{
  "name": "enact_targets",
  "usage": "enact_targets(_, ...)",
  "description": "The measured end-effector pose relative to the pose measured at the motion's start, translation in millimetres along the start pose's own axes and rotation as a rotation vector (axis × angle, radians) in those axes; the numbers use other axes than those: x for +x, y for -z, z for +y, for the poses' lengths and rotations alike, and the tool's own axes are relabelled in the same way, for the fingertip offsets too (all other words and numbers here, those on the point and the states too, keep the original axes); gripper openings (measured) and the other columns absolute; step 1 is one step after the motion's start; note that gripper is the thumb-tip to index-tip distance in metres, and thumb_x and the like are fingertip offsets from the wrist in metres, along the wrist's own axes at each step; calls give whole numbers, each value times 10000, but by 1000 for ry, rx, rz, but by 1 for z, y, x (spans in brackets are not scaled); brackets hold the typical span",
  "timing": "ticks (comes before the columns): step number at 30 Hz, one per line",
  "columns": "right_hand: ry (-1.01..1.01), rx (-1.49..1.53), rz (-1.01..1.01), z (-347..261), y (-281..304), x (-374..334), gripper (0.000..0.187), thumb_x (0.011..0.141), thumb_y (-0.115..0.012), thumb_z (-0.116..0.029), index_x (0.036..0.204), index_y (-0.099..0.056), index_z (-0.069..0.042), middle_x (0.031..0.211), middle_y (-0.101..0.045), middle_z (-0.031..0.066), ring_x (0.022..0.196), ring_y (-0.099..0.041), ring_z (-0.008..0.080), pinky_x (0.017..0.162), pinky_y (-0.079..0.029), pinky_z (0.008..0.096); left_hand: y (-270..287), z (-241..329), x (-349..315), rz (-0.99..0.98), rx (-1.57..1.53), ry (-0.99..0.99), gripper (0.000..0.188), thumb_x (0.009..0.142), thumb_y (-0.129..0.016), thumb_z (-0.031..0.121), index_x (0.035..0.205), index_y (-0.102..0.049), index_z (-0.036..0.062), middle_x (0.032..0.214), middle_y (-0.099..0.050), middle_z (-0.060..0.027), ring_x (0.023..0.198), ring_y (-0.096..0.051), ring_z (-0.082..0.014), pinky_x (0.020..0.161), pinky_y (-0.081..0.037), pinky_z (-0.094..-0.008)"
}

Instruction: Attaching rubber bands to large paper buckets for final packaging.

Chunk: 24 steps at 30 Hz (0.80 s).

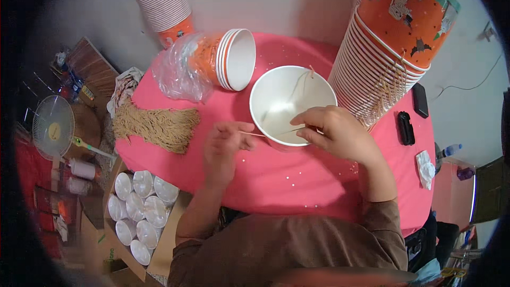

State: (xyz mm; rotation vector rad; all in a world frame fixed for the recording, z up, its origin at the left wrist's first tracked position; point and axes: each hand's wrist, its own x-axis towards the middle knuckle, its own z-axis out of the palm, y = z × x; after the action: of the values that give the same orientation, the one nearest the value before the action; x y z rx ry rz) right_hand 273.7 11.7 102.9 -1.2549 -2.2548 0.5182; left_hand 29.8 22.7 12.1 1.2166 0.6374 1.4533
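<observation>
In the middle of the table a white-lined paper bucket (268, 95) stands with its mouth facing up. On its far rim shows a short bit of cord (312, 68). At the near-left rim, a thin tan string (254, 134) runs between my hands, partly outside and partly over the inside. My left hand (219, 151) pinches the string's outer end, just left of the bucket. My right hand (337, 134) reaches over the near-right rim, thumb and forefinger closed on the string's inner part. Whether the string passes through a hole there is too small to tell.
Tall stacked orange buckets (372, 69) with hanging cords rise at the right. A tan string bundle (156, 126) lies left, below plastic-wrapped buckets (236, 61). Another bucket stack (159, 0) stands behind. Black cases (405, 127) and tissue (425, 169) lie right; a cardboard box (169, 236) sits lower left.
</observation>
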Motion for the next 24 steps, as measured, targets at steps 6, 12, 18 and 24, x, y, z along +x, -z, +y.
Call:
enact_targets(6, 106, -18, 55, 8, -8, 3, 100, 831, -644, -110, 882, -676, -30, 815, -675, 171, 762, -657, 351, 686, -518, 436, 16, 10, 13, -35, -477, 210, 99, 979, -534, 181, 1024, -526, 94, 800, -560, -64, 591, -519, -115, 502, -437, -248)
enact_targets(12, 200, 7, 43, 0, -9, 7, 95, 826, -659, -87, 891, -660, -18, 765, -654, 141, 715, -638, 324, 654, -495, 409, 23, 16, 10, 19, -352, 163, 95, 963, -554, 134, 1047, -522, 104, 658, -483, -12, 504, -423, -80, 430, -347, -222)
enact_targets(18, 134, 263, -17, -23, -11, 26, 200, 857, -664, -71, 1045, -643, -8, 691, -596, 80, 632, -581, 179, 608, -455, 319, 1, 34, 14, -225, -18, 222, 304, 939, -567, 75, 1225, -462, 68, 676, -556, -36, 505, -443, -64, 446, -353, -205)
enact_targets(24, 275, 399, -61, -19, -25, 35, 110, 886, -641, -47, 979, -632, 10, 713, -607, 47, 656, -557, 94, 604, -445, 260, -10, 34, 17, -303, -3, 272, 254, 942, -571, 89, 1182, -509, 34, 703, -586, -37, 525, -474, -62, 475, -389, -203)
